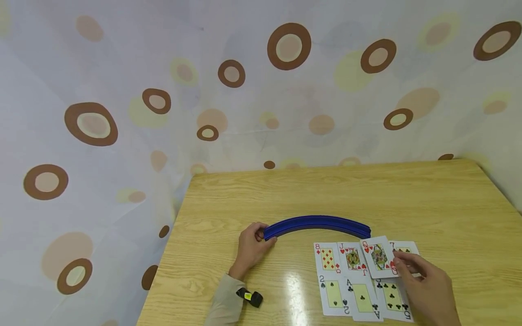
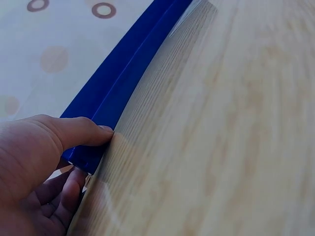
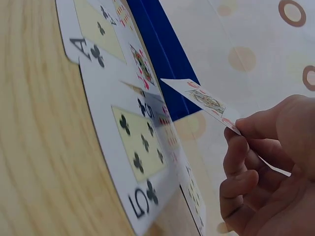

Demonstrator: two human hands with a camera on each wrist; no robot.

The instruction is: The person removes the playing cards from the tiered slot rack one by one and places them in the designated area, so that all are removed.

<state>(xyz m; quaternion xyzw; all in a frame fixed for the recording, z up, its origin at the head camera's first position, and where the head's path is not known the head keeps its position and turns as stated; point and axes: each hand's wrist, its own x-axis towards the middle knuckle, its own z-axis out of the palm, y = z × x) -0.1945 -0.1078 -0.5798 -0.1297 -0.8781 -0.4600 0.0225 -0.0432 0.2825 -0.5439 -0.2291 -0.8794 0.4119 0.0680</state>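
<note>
A curved blue card holder (image 1: 316,221) stands on the table, grooved along its length. My left hand (image 1: 253,249) grips its left end, thumb along the near edge and fingers behind, as the left wrist view shows on the blue holder (image 2: 115,81). Between thumb and fingertips, my right hand (image 1: 428,287) pinches the queen of hearts (image 1: 379,256) by its corner. In the right wrist view the queen (image 3: 206,101) is tilted and raised over the other cards, near the holder's right end. Under and beside it lie face-up cards, including the jack of hearts (image 1: 352,259) and five of clubs (image 1: 392,296).
The other cards are the eight of diamonds (image 1: 327,260), two of spades (image 1: 334,294), ace of clubs (image 1: 363,299) and a black seven (image 1: 405,246), partly hidden. All rest on a wooden table (image 1: 228,194). Behind it hangs a patterned cloth (image 1: 244,104).
</note>
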